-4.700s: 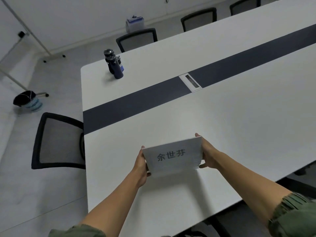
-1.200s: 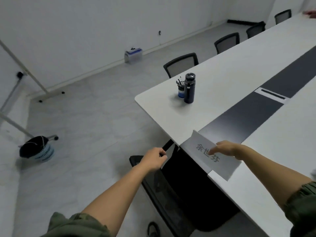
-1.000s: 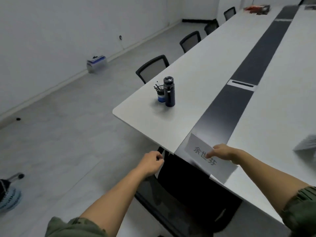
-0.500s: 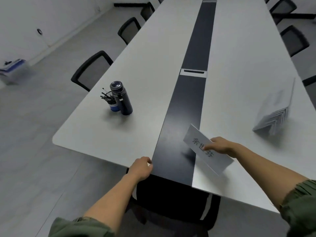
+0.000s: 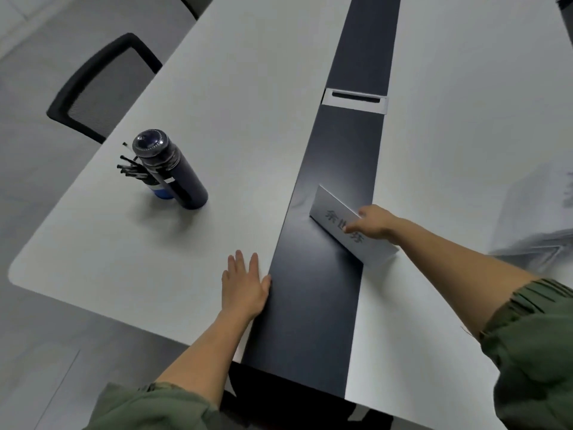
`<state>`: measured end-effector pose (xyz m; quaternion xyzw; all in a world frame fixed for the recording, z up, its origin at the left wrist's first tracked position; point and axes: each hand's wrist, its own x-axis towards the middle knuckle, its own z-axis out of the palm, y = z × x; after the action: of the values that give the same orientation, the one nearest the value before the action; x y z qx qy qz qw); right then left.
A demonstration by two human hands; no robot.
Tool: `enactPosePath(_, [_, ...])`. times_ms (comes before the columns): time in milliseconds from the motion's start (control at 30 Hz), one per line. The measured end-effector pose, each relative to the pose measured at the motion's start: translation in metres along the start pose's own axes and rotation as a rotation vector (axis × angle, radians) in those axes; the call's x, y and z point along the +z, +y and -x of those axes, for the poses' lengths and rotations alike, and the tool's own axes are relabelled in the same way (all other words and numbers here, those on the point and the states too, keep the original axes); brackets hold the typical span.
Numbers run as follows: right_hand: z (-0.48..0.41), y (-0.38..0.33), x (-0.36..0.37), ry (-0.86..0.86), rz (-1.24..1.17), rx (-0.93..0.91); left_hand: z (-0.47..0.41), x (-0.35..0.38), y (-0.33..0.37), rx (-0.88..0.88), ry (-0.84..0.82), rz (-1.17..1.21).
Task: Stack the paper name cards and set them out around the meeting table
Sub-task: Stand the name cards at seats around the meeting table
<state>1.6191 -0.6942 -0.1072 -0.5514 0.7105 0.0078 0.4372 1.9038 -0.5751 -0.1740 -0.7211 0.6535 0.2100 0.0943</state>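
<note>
At the end of the table, my right hand holds one name card on the dark stripe.

Half a second ago my left hand gripped the table edge; now I see it lying flat and open on the white top, fingers spread a little, beside the stripe. The card sits further in from the edge than before. It is white, folded like a tent, with grey letters on its front. My right fingers pinch its top fold and cover part of the letters. The other cards are a blur, well apart at the right. A dark bottle stands far left.
</note>
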Motion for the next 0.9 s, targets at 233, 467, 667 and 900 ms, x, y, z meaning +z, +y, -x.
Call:
enactPosePath(233, [-0.044, -0.012, -0.015, -0.003, 0.083, -0.044, -0.006, 0.045, 0.0, -0.03, 0.154, -0.019])
enactPosePath(467, [-0.046, -0.006, -0.019, 0.13, 0.214, -0.064, -0.012, 0.052, 0.0, -0.025, 0.2, -0.056])
enactPosePath(667, [-0.038, -0.008, -0.022, 0.164, 0.442, -0.085, -0.013, 0.052, -0.002, -0.024, 0.204, -0.067])
enactPosePath(900, [-0.066, -0.034, -0.033, 0.189, 0.472, -0.098, -0.014, 0.052, -0.003, -0.019, 0.215, -0.048])
